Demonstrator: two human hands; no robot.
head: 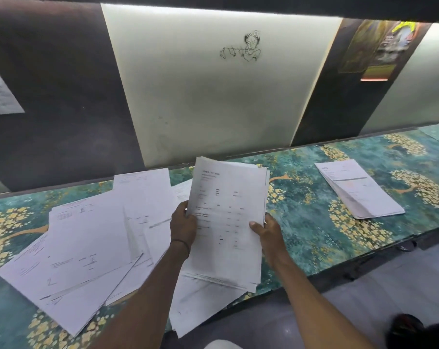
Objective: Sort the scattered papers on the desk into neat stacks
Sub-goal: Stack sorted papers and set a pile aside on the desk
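Observation:
Both hands hold a bundle of printed white papers (228,217) upright above the desk. My left hand (183,225) grips its left edge, thumb on the front sheet. My right hand (266,230) grips the right edge, thumb across the page. Scattered loose papers (87,245) lie overlapping on the teal flowered desk (301,210), left of and under the bundle. One sheet (195,306) hangs over the desk's front edge. A neat stack of papers (359,190) lies at the right, apart from the rest.
A wall of dark and pale panels (208,96) rises right behind the desk, with a small line drawing on the pale one. A poster (379,49) hangs at upper right. The desk's front edge runs diagonally, with grey floor (389,285) below.

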